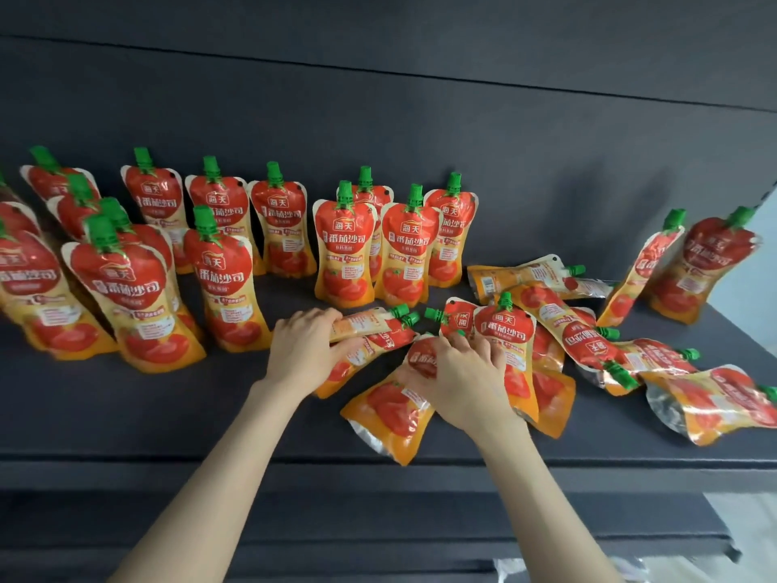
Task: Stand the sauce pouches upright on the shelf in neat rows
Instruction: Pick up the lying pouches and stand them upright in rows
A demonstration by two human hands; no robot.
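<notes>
Several red and orange sauce pouches with green caps stand upright in rows on the left and middle of the dark shelf, such as one upright pouch. A heap of pouches lies flat at the centre right. My left hand grips a lying pouch with its cap pointing right. My right hand presses on another lying pouch near the shelf's front edge. An upright pouch stands just behind my right hand.
Two pouches lean at the far right by the shelf's end. The dark back wall rises behind the rows. A lower shelf board juts out below the front edge.
</notes>
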